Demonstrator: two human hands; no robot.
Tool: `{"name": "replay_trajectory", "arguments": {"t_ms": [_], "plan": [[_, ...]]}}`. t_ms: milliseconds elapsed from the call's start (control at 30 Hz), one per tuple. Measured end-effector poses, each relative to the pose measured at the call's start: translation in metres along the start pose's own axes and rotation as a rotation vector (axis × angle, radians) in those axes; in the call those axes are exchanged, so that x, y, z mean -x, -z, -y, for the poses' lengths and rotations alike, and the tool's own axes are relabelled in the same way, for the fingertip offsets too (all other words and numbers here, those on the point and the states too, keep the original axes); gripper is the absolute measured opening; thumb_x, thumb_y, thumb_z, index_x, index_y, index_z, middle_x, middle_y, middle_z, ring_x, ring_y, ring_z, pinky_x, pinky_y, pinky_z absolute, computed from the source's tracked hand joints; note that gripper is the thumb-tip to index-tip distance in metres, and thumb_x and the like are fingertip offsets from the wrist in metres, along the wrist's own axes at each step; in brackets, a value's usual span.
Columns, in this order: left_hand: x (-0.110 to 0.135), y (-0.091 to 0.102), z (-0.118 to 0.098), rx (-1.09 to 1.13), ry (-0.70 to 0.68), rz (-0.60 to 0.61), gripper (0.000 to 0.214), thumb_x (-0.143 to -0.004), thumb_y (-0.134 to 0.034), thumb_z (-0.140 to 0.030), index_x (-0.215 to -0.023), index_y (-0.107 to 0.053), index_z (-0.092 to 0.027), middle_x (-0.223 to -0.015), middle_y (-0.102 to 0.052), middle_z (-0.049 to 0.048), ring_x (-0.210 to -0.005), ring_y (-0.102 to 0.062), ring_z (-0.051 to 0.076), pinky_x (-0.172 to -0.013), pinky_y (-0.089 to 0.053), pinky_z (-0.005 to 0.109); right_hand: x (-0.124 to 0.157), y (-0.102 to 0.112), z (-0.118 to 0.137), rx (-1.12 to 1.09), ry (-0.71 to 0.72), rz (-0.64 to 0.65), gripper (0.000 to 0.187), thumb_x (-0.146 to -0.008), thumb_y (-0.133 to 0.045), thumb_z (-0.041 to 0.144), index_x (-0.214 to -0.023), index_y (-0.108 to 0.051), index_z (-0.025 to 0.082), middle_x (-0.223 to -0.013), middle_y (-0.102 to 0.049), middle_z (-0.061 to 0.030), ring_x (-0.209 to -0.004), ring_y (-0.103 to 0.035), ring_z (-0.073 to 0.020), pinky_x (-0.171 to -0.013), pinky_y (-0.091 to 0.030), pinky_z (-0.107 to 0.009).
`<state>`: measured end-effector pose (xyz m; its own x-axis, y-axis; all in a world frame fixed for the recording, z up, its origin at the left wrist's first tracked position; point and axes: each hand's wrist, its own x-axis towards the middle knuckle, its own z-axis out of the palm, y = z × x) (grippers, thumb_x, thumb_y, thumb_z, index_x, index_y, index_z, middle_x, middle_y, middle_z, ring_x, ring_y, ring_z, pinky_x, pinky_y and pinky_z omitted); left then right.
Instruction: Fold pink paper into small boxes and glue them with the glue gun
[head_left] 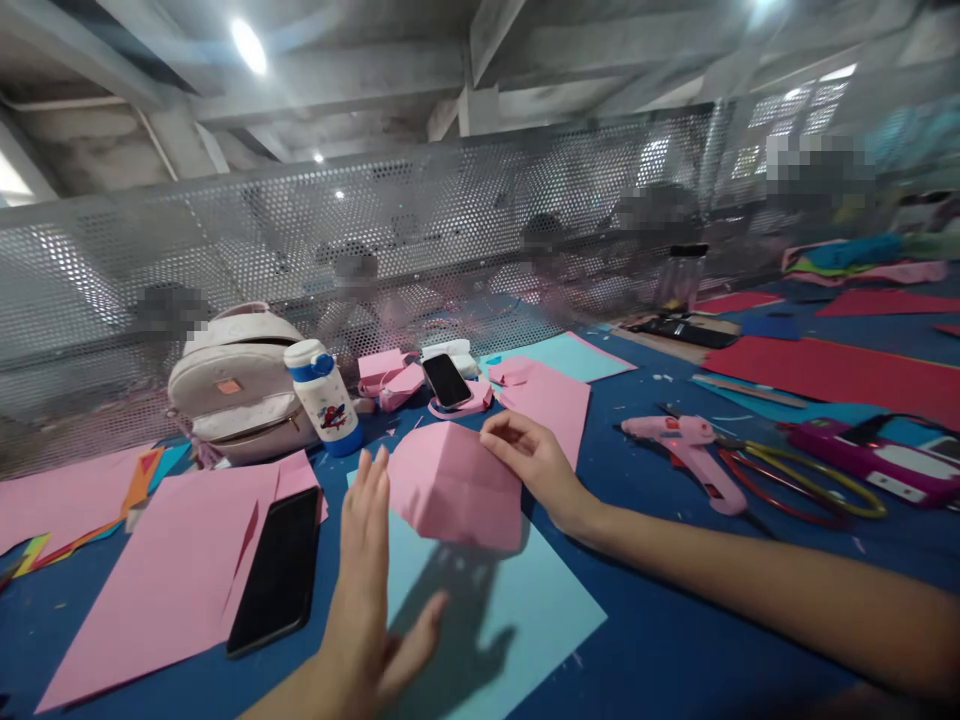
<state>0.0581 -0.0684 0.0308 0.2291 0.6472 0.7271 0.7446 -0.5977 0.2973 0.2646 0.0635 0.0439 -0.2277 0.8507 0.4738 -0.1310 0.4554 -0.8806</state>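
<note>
1. A perforated metal screen (420, 215) stands behind a blue table (637, 610).
2. The right hand (538, 468) pinches a creased pink paper (461, 490) by its right edge, over a light-blue sheet (551, 610).
3. The left hand (366, 590), thumb apart and grasping nothing, is just beside the paper's left edge.
4. A pink glue gun (694, 455) lies rightward.

My blue tabletop (652, 640) carries 1 light blue sheet (555, 605) before me, pink paper (165, 560) to my left, and 1 pale backpack (232, 400) just beside 1 white-and-blue bottle (330, 410); to my right lie 1 pink glue gun (697, 455) and, near it, red-and-yellow-handled scissors (870, 510).
</note>
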Motion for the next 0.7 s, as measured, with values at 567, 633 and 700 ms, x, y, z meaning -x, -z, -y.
{"name": "replay_trajectory", "arguments": {"t_ms": [567,633,700], "plan": [[0.004,-0.038,0.051,0.323,0.245,0.129,0.083,-0.097,-0.055,-0.027,-0.158,0.001,-0.030,-0.167,-0.003,0.0092,-0.154,-0.005,0.027,-0.123,-0.017,0.052,0.003,0.007,0.005,0.543,0.709,0.292,0.006,-0.092,-0.062,0.019,-0.093,-0.063,0.024,-0.083,-0.070,-0.0011,-0.078,-0.061,-0.0188,-0.078,-0.040,-0.037],[0.002,-0.036,0.050,0.300,0.247,0.093,0.081,-0.096,-0.057,-0.026,-0.158,-0.005,-0.032,-0.167,-0.002,0.0093,-0.154,-0.003,0.029,-0.122,-0.017,0.056,0.005,0.007,0.003,0.611,0.748,0.322,0.008,-0.092,-0.061,0.018,-0.095,-0.063,0.025,-0.083,-0.071,-0.0008,-0.078,-0.062,-0.0187,-0.077,-0.040,-0.037],[0.000,-0.033,0.048,0.265,0.216,0.105,0.072,-0.096,-0.057,-0.024,-0.156,-0.019,-0.034,-0.168,0.001,0.0075,-0.154,-0.003,0.032,-0.121,-0.017,0.061,0.007,0.007,0.002,0.644,0.764,0.328,0.008,-0.091,-0.061,0.017,-0.095,-0.063,0.025,-0.083,-0.072,-0.0006,-0.078,-0.062,-0.0186,-0.077,-0.039,-0.037]]}}
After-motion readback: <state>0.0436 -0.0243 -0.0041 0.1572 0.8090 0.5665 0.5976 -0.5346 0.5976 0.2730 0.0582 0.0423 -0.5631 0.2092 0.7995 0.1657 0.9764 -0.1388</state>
